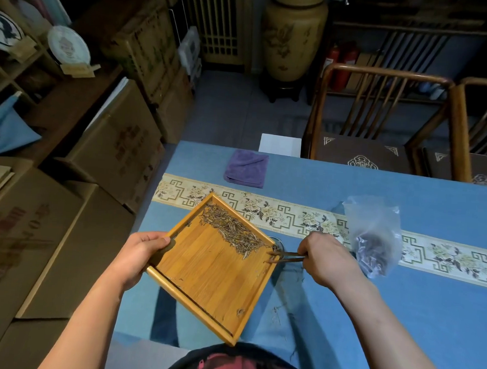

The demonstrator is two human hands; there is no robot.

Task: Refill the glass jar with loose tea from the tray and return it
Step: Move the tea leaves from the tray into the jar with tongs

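Purple cloth (246, 168), plastic bag (374, 238), chairs (383, 118).

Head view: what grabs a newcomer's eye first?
The bamboo tray, tilted over the blue table, with loose tea piled along its far edge. The left hand grips its left rim; the right hand holds tweezers at the tray's right corner, over a mostly hidden jar rim. A plastic bag of dark tea lies to the right.

Tray (202, 276): slatted bamboo wood, smooth, light sheen. Tongs (286, 257): dark wood. Loose tea (231, 229): dry, matt leaves. Bag (373, 235): thin clear plastic, crinkled. Towel (246, 168): purple cloth, napped. Surface (400, 308): matt blue woven cloth.
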